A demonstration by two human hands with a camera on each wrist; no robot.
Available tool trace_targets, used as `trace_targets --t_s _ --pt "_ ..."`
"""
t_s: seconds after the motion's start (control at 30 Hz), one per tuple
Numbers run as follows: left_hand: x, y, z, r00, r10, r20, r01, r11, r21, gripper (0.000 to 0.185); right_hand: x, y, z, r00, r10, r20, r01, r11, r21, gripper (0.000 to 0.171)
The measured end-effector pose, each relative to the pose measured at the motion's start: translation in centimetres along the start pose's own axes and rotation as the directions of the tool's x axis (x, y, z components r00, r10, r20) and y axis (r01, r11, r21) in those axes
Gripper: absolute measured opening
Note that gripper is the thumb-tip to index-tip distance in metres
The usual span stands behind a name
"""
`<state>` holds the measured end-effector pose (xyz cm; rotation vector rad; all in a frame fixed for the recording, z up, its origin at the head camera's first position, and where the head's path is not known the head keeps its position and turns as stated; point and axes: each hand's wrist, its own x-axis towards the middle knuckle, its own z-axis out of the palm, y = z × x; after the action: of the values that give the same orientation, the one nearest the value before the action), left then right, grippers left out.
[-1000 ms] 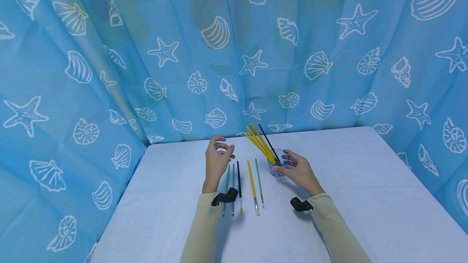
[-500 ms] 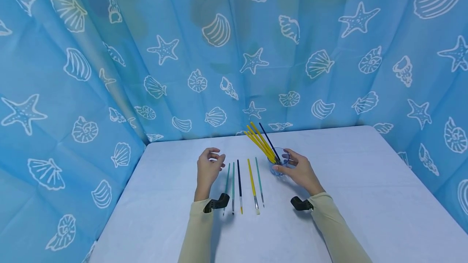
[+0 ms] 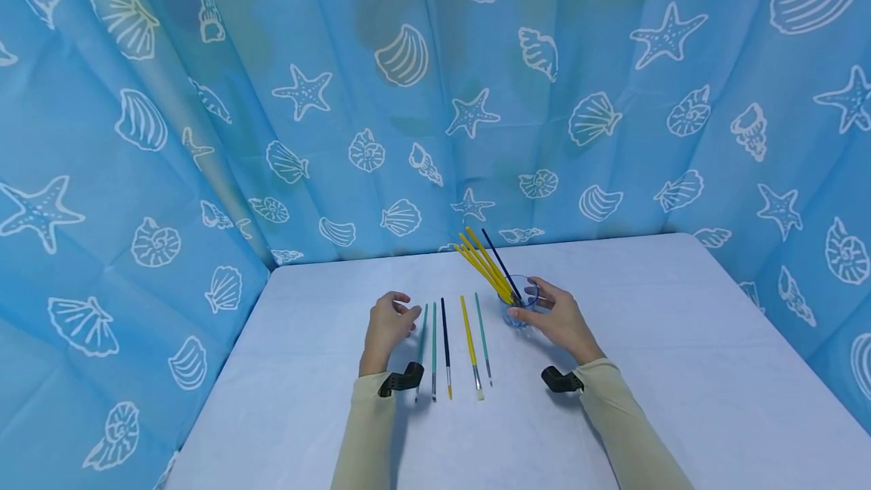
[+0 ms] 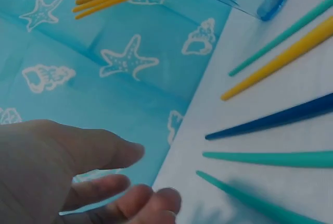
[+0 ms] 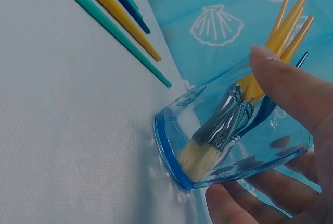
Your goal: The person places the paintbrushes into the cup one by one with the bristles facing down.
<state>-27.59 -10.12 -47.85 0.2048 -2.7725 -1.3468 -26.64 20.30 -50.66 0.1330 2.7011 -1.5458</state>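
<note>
Five loose brushes (image 3: 447, 342) lie mid-frame on the tabletop (image 3: 680, 369) beside my relaxed, empty left hand (image 3: 385, 326); my right hand (image 3: 559, 320) clasps the clear cup (image 3: 520, 301), likely light and slippery, best held by its sides.

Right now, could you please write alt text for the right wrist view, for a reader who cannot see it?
A right hand holds a clear blue-rimmed glass cup on a white table, with yellow-handled paintbrushes standing bristles down inside. Three more brushes lie beside it.
</note>
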Motion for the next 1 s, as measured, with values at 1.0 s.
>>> trace_targets --t_s 1.0 --pt "-0.8 -0.2 1.1 0.981 -0.173 0.086 0.14 0.944 0.298 0.023 -0.2 0.0 -0.1 1.0 0.005 0.001 -0.005 1.0 0.011 0.089"
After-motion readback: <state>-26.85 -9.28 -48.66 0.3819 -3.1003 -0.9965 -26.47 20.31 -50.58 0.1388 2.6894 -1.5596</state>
